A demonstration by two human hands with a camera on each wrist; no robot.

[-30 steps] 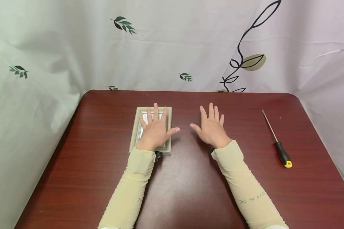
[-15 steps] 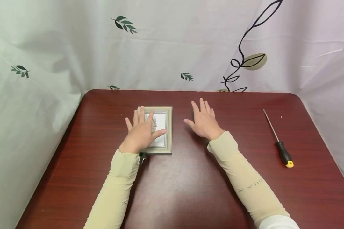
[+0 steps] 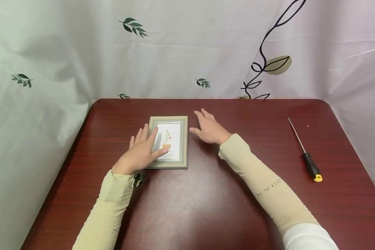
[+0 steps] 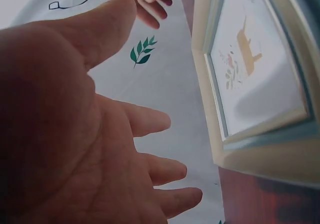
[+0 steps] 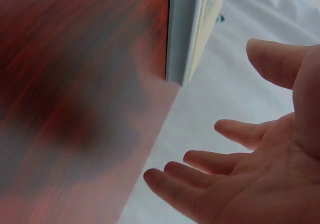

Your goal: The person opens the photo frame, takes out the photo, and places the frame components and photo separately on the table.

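A picture frame [image 3: 184,146] with a beige border and a plant print lies face up on the table, left of the middle. Over its left side, in the head view, is my left hand [image 3: 138,152], fingers spread and thumb overlapping the print. The left wrist view shows this palm apart from the picture frame [image 4: 250,159], holding nothing. My right hand [image 3: 210,127] hovers just right of the frame's upper right side with straight fingers. In the right wrist view its fingers [image 5: 185,189] point toward the frame's edge [image 5: 182,44], with a gap between them.
A screwdriver [image 3: 309,163] with a black and yellow handle lies on the right side of the dark red wooden table [image 3: 187,208]. Behind the table's far edge hangs a white curtain [image 3: 175,52] with leaf prints, which also lines both sides.
My left hand has moved left and toward me, off most of the picture frame, uncovering its print. My right hand has moved left, closer to the frame. The frame has stayed in place.
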